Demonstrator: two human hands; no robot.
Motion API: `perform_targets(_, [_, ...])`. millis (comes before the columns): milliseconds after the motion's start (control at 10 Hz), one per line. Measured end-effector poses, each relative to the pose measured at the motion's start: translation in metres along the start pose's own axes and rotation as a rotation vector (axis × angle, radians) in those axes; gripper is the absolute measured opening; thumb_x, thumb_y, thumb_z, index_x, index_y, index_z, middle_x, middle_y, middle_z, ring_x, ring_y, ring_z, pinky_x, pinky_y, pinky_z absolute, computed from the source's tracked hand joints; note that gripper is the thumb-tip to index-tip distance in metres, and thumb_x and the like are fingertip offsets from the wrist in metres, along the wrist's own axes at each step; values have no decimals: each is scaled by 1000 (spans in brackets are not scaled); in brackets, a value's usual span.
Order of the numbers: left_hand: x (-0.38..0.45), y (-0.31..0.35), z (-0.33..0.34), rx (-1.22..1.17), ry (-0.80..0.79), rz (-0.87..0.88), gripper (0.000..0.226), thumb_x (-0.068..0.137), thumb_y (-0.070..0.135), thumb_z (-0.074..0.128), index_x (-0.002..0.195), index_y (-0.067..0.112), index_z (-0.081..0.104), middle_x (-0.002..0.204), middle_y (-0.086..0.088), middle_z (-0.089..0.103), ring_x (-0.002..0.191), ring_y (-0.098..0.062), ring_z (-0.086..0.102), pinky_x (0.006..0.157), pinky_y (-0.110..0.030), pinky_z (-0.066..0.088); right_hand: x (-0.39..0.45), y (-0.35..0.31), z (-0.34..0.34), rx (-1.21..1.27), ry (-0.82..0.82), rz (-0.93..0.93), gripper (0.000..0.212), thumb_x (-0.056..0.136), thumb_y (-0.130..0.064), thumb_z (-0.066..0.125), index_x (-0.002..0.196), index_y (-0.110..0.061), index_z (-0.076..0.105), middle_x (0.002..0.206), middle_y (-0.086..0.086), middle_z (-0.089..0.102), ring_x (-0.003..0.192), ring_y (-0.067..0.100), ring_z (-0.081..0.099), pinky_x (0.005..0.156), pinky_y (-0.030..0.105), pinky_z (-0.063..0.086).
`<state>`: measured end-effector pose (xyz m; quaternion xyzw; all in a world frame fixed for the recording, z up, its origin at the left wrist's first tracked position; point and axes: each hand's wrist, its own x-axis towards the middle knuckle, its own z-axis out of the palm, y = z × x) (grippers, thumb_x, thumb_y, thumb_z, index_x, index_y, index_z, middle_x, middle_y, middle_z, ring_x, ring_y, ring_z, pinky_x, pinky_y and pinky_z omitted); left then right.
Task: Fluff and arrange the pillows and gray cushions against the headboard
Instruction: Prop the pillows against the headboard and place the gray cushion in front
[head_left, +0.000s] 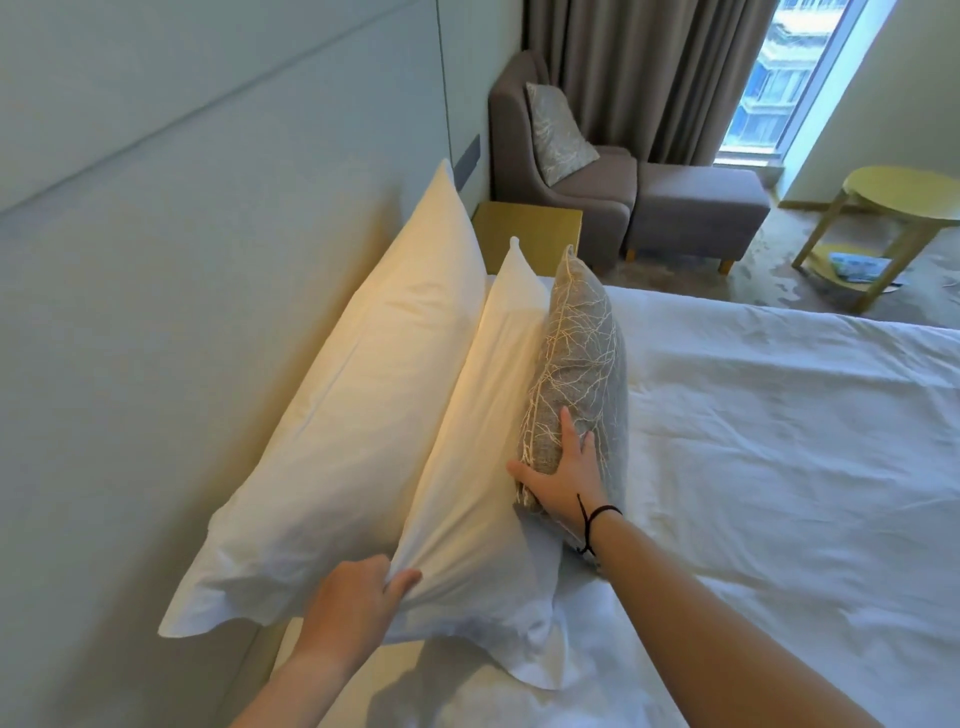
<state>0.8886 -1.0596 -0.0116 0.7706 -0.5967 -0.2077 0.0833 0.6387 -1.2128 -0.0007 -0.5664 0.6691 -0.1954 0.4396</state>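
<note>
Two white pillows stand on edge along the pale headboard (182, 312). The back pillow (363, 415) leans on the headboard, and the front pillow (483, 441) leans on it. A gray cushion (582, 353) with a pale branch pattern stands upright against the front pillow. My left hand (353, 603) pinches the near top corner of the front pillow. My right hand (561, 478) grips the near end of the gray cushion, fingers spread over its edge; a black band circles that wrist.
The white bed sheet (779, 467) spreads to the right. A wooden nightstand (524, 234) sits beyond the pillows. Farther off are a gray armchair (571, 192) holding a second gray cushion (558, 132), an ottoman (696, 208), a yellow round table (904, 197) and curtains.
</note>
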Motion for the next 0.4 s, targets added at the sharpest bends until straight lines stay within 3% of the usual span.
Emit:
perform_targets(100, [-1,-4,2,9,38,27,56,90,67,48,61,19,41,55,-2,50,52,-15,50,47,-33,28,-12,1,-13,77,-48,-10,113,68,-65,75,150,-49,0,164,6,-3,150,25,5,117,52,20])
perform_targets(200, [-3,-3,1,25,62,37,50,90,66,46,66,23,42,58,0,52,51,-12,49,45,-32,29,-41,5,-23,190,-86,7,109,70,-63,75,151,-45,4,162,-2,17,145,25,24,110,44,36])
perform_targets(300, [-6,8,-1,5,82,28,45,90,61,50,68,22,42,65,2,52,55,-11,48,45,-30,27,-75,11,-22,232,-62,38,100,77,-58,73,153,-40,11,158,-7,27,140,18,34,96,28,37])
perform_targets(400, [-4,21,-7,-111,94,56,41,91,52,56,67,22,42,65,2,50,54,-13,47,46,-30,27,-116,-1,-29,382,17,63,71,89,-36,69,150,-25,33,132,0,56,109,17,57,82,26,46])
